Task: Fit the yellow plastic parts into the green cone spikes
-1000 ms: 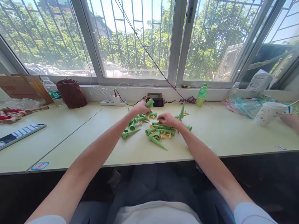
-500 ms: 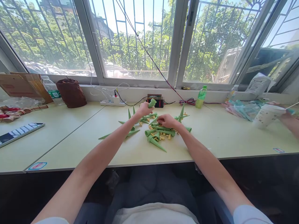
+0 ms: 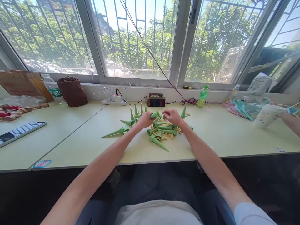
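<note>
My left hand (image 3: 145,120) is closed around a green plastic spike (image 3: 154,114), its wide open end facing right. Just right of that end is my right hand (image 3: 172,116), fingertips pinched together; whatever they hold is too small to make out. Under both hands lies a pile of green spikes (image 3: 165,132) mixed with small yellow T-shaped pieces (image 3: 172,136). One capped green spike (image 3: 159,143) points toward the table's front edge. Several others stand upright or lie to the left, among them a long spike (image 3: 113,132). Another spike (image 3: 184,110) stands behind my right hand.
At the back are a phone (image 3: 156,101), a power strip (image 3: 114,101), a green bottle (image 3: 202,97) and coiled cable (image 3: 188,101). A brown bag (image 3: 72,91) stands left. On the right, another person's hand (image 3: 290,120) is beside a white cup (image 3: 269,116).
My left hand has lowered and tipped the spike toward the right. My right hand has lifted off the pile and come up beside the spike's open end.
</note>
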Tool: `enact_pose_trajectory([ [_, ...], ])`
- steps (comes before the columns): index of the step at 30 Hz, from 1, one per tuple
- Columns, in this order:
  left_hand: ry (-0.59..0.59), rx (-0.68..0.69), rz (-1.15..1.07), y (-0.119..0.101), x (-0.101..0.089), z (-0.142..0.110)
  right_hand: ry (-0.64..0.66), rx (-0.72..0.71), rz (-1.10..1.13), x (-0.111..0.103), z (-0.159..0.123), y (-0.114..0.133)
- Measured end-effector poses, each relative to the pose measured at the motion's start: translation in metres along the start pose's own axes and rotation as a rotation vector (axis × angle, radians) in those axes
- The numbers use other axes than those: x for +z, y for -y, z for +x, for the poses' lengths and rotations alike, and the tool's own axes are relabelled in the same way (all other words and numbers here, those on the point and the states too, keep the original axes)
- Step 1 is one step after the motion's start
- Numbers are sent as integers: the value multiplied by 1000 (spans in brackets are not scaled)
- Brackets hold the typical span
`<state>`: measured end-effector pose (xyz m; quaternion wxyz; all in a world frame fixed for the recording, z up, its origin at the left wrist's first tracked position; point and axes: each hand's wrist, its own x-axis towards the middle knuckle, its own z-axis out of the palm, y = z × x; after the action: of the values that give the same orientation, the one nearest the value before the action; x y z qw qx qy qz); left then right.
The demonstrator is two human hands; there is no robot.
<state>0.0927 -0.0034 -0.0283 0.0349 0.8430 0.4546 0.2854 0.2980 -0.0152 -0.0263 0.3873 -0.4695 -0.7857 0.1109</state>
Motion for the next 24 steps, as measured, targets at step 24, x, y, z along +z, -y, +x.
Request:
enact_pose_trajectory([
  [24,-196,-204,-222,-5,-4,-5,489,-360,37,-1,-28,72],
])
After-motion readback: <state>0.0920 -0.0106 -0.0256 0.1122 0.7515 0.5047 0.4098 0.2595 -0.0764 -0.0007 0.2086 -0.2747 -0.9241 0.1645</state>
